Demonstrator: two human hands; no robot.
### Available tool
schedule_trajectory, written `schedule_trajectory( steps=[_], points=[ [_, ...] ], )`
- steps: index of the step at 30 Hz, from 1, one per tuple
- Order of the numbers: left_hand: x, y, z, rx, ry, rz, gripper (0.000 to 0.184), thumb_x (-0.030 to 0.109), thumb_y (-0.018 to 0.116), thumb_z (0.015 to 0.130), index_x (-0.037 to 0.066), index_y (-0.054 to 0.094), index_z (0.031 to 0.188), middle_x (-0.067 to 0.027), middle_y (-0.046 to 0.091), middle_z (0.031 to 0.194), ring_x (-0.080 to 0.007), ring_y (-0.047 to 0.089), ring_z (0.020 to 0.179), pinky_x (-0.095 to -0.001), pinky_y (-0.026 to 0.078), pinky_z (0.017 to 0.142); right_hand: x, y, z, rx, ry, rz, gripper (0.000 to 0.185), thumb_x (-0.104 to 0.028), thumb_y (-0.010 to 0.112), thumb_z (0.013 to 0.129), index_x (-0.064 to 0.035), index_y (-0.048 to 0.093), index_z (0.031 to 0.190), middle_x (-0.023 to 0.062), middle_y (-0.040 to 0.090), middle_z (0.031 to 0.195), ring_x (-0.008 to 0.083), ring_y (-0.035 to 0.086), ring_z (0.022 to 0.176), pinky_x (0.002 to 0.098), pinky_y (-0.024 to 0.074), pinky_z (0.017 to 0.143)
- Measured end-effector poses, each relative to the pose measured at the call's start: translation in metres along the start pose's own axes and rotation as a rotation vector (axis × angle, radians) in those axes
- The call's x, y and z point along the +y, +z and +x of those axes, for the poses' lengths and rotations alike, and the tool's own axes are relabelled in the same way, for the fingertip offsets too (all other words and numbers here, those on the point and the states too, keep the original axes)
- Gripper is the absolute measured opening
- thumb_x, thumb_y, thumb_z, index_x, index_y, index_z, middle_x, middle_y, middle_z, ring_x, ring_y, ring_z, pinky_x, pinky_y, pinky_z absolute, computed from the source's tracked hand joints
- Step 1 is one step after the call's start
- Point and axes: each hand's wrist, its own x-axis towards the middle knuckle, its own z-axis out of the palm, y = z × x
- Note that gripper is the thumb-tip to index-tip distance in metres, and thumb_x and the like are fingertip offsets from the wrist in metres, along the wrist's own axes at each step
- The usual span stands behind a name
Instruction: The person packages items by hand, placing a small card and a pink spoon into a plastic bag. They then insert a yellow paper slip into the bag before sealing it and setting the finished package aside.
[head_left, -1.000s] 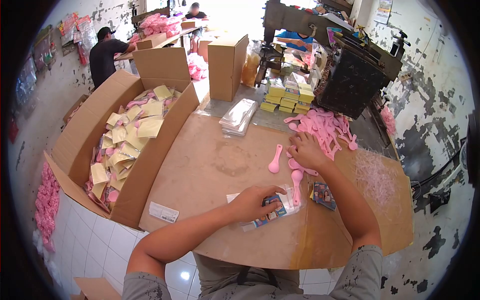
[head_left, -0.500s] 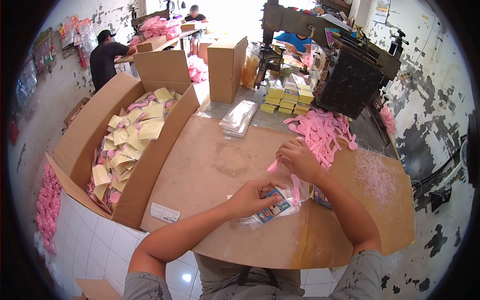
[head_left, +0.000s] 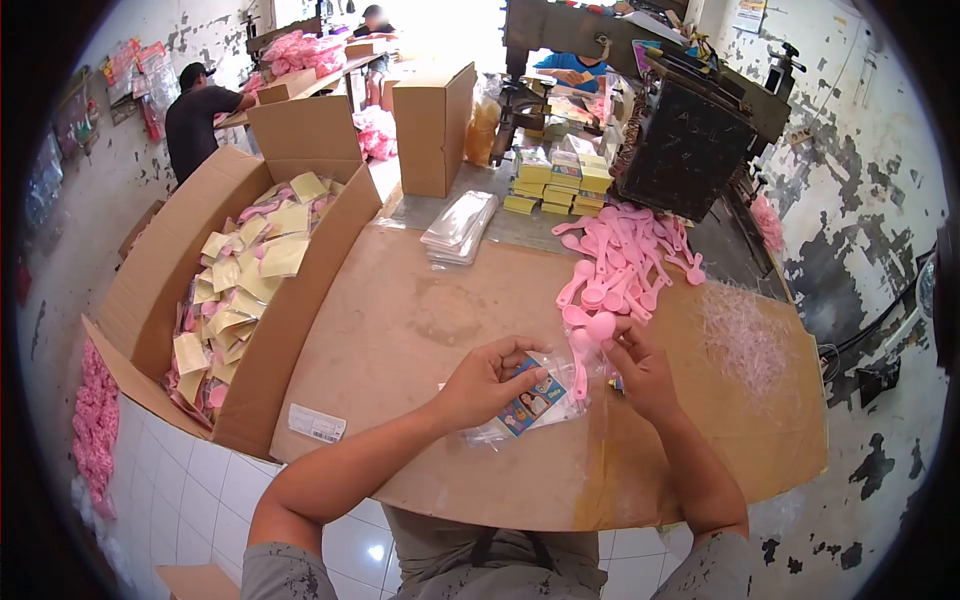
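My left hand (head_left: 492, 388) pinches a clear plastic bag and a blue printed card (head_left: 532, 398) above the cardboard-covered table. To its right, my right hand (head_left: 640, 368) has its fingers closed on a pink spoon (head_left: 600, 327), with the round bowl pointing up and left. Another pink spoon (head_left: 580, 365) lies between the hands, beside the bag. Behind my right hand spreads a heap of pink spoons (head_left: 625, 255). More printed cards are mostly hidden behind my right hand.
An open carton (head_left: 330, 250) of packed bags and cards stands left. Clear bags (head_left: 460, 228), stacked card bundles (head_left: 560, 178), a tall box (head_left: 432, 135) and a black machine (head_left: 685, 135) are behind. Plastic shreds (head_left: 745, 335) lie right. Several people sit or stand farther back.
My right hand has moved down and right from near the heap, now holding a spoon upright. The card in my left hand is more exposed. The whole view has shifted slightly.
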Motion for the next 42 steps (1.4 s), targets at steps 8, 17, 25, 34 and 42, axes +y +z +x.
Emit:
schedule_trajectory(
  steps=[8, 17, 25, 34, 42],
  points=[
    [-0.012, -0.005, 0.004, 0.021, 0.036, 0.076, 0.035, 0.006, 0.067, 0.103, 0.000, 0.060, 0.136, -0.0036, 0.072, 0.100, -0.0048, 0.065, 0.092, -0.0218, 0.054, 0.076, -0.014, 0.002, -0.006, -0.085, -0.269, -0.481, 0.035, 0.002, 0.063, 0.098, -0.0031, 0.068, 0.132, 0.0090, 0.059, 0.111, 0.0186, 0.056, 0.102, 0.0306, 0.0471, 0.086],
    [-0.014, -0.007, 0.004, 0.046, 0.003, 0.105, 0.038, 0.006, 0.067, 0.102, -0.002, 0.058, 0.138, -0.0072, 0.073, 0.103, -0.0078, 0.068, 0.097, -0.0235, 0.056, 0.081, -0.013, -0.007, -0.013, -0.041, -0.212, -0.427, 0.028, 0.004, 0.070, 0.094, 0.0014, 0.068, 0.122, 0.0133, 0.070, 0.122, 0.0205, 0.069, 0.110, 0.0330, 0.0547, 0.092],
    [-0.018, -0.006, 0.004, 0.040, 0.005, 0.159, 0.038, 0.006, 0.066, 0.103, -0.002, 0.058, 0.139, -0.0089, 0.074, 0.107, -0.0088, 0.069, 0.100, -0.0246, 0.057, 0.085, -0.018, -0.009, -0.010, -0.083, -0.310, -0.416, 0.025, 0.002, 0.072, 0.093, 0.0018, 0.070, 0.118, 0.0126, 0.072, 0.115, 0.0191, 0.069, 0.104, 0.0330, 0.0545, 0.090],
    [-0.026, -0.005, 0.004, -0.015, 0.044, 0.234, 0.034, 0.009, 0.067, 0.103, -0.002, 0.063, 0.135, -0.0089, 0.075, 0.108, -0.0091, 0.070, 0.102, -0.0261, 0.058, 0.084, -0.021, -0.010, -0.010, -0.056, -0.311, -0.392, 0.024, 0.001, 0.072, 0.091, -0.0013, 0.074, 0.115, 0.0101, 0.075, 0.109, 0.0216, 0.070, 0.103, 0.0341, 0.0542, 0.091],
    [-0.014, -0.004, 0.000, -0.085, -0.026, 0.283, 0.034, 0.008, 0.066, 0.104, -0.001, 0.062, 0.136, -0.0105, 0.074, 0.116, -0.0106, 0.069, 0.105, -0.0266, 0.058, 0.087, -0.024, -0.011, -0.012, -0.215, -0.224, -0.397, 0.021, 0.005, 0.070, 0.086, -0.0003, 0.075, 0.106, 0.0079, 0.071, 0.098, 0.0206, 0.068, 0.094, 0.0325, 0.0534, 0.085]
  ],
)
